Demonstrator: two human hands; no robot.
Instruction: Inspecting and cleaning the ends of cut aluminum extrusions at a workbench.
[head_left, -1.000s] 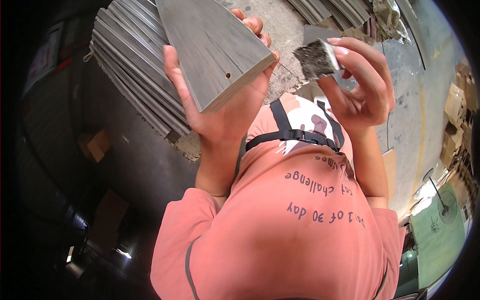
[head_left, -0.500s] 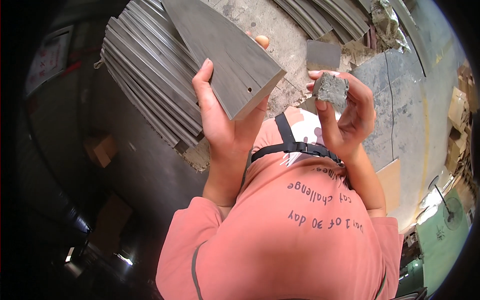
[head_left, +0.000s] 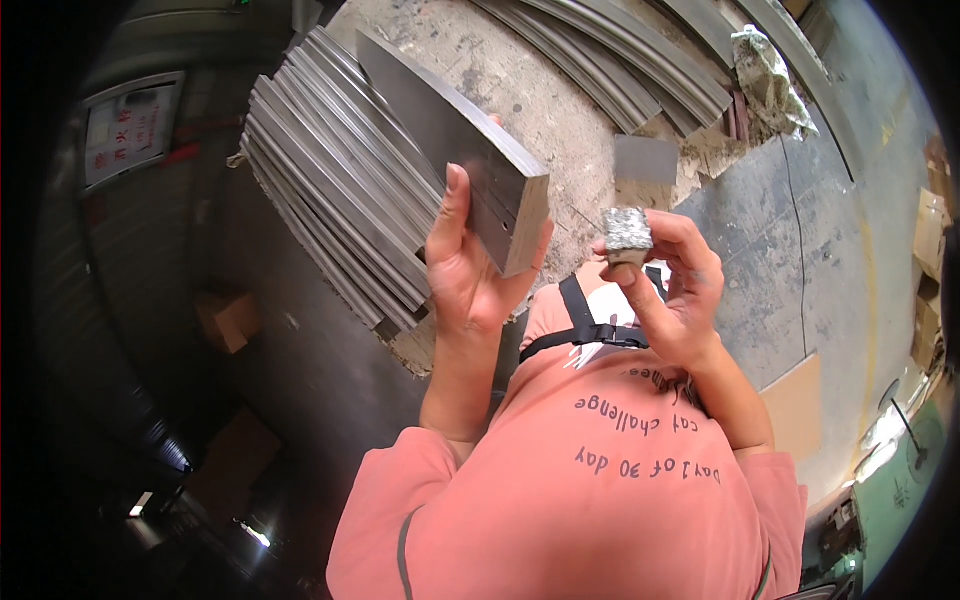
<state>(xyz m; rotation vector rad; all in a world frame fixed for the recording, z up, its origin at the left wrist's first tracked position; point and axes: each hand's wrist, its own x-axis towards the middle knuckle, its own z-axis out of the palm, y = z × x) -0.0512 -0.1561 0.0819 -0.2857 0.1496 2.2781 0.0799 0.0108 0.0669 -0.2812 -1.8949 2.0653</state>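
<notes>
A long dark-grey board (head_left: 440, 130) with a small hole near its near end is gripped in my left hand (head_left: 468, 285). My thumb lies on its broad face, and the other fingers go behind it, mostly hidden. The board stands tilted on edge, its far end over a stack of grey ribbed strips (head_left: 330, 170). To the right, my right hand (head_left: 685, 300) pinches a small grey block (head_left: 628, 232) between thumb and fingers. The block's rough, crumbly-looking face catches the light. A gap separates the block from the board.
More long grey strips (head_left: 610, 70) lie at the far right, with crumpled pale wrapping (head_left: 770, 80) beside them. A flat grey square piece (head_left: 646, 160) rests on the floor ahead. Cardboard boxes (head_left: 228, 320) sit at left and right. A thin cable (head_left: 797, 240) crosses the right floor.
The board has rolled in my left hand, so its long narrow edge shows more. My right hand has come left and nearer, turning the block, whose rough face looks brighter.
</notes>
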